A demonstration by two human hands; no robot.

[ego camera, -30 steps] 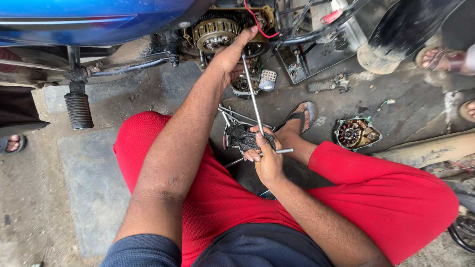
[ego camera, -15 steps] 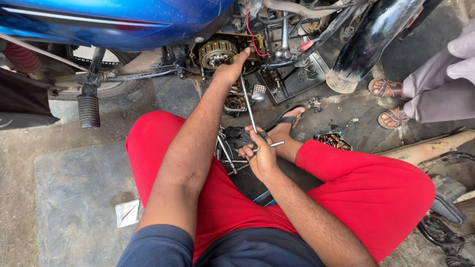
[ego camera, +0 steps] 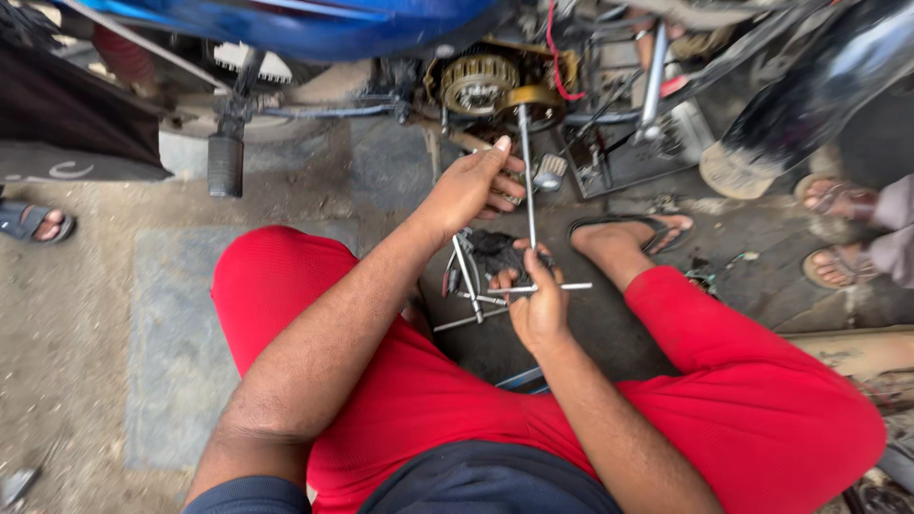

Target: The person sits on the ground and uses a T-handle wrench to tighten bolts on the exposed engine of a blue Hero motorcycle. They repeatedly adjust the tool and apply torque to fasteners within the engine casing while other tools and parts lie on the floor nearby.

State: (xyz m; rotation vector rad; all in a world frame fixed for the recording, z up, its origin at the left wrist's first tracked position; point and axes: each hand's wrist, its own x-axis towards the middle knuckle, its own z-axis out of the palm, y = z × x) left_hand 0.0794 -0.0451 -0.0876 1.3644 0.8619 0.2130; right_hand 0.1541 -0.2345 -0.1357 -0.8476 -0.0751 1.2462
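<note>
I sit on the ground in red trousers in front of a blue motorcycle (ego camera: pixel 314 24) with its engine side open. A long T-handle wrench (ego camera: pixel 526 181) runs from my lap up to the exposed clutch assembly (ego camera: pixel 481 84). My right hand (ego camera: pixel 535 303) is shut on the wrench's cross handle. My left hand (ego camera: pixel 471 186) reaches forward, fingers loosely spread beside the shaft near the engine, holding nothing that I can see.
Several loose metal tools (ego camera: pixel 468 286) lie on the ground between my legs. My sandalled foot (ego camera: pixel 633 233) rests to the right. Another person's sandalled feet (ego camera: pixel 838 233) stand at the right edge, another foot (ego camera: pixel 38 224) at the left. A footpeg (ego camera: pixel 227 162) hangs at the left.
My left hand has drawn back from the clutch toward me and now sits beside the shaft. The right hand stays on the wrench handle. The view has shifted.
</note>
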